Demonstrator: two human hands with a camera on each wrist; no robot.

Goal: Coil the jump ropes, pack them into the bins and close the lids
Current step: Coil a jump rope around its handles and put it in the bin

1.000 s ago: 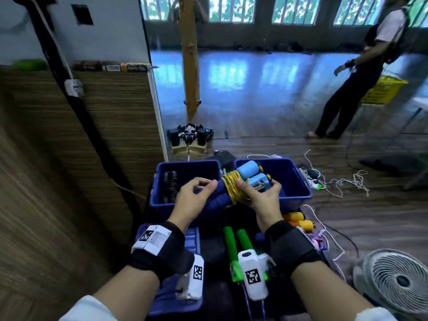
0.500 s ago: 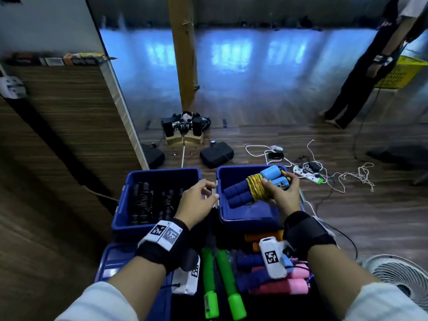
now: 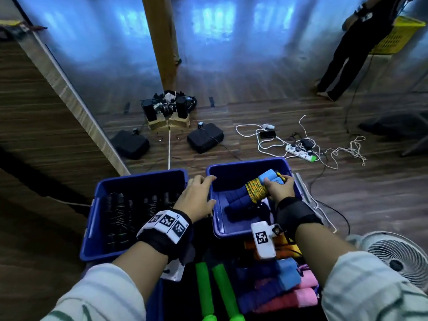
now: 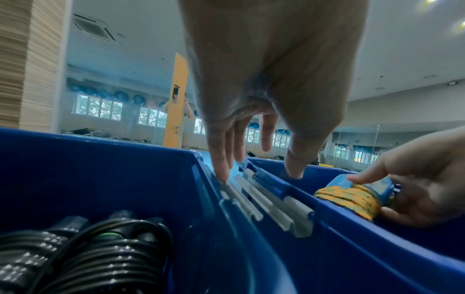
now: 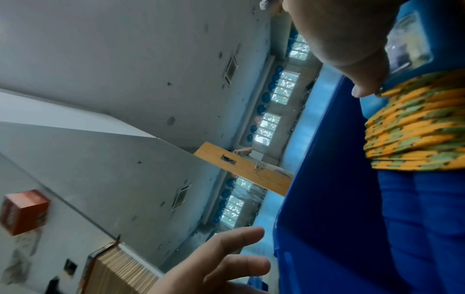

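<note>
Two open blue bins stand side by side on the floor. The left bin (image 3: pixel 97 218) holds several coiled black jump ropes (image 3: pixel 129 214) (image 4: pixel 83 256). My right hand (image 3: pixel 279 188) grips a blue-handled jump rope (image 3: pixel 243 198) wound with yellow cord (image 4: pixel 349 201) (image 5: pixel 412 127), low inside the right bin (image 3: pixel 231 230). My left hand (image 3: pixel 196 195) hovers with relaxed, spread fingers over the two rims where the bins meet (image 4: pixel 251 191); it holds nothing.
Near me lie more jump ropes: green handles (image 3: pixel 215 290), orange ones (image 3: pixel 284 247), blue and pink ones (image 3: pixel 287 288). A floor fan (image 3: pixel 398 262) stands at the right. Cables and a power strip (image 3: pixel 301 154) lie beyond the bins. A person (image 3: pixel 347 49) stands far right.
My right hand has carried the wound blue rope from between the bins down into the right bin. My left hand let go of it and now hovers over the bin rims.
</note>
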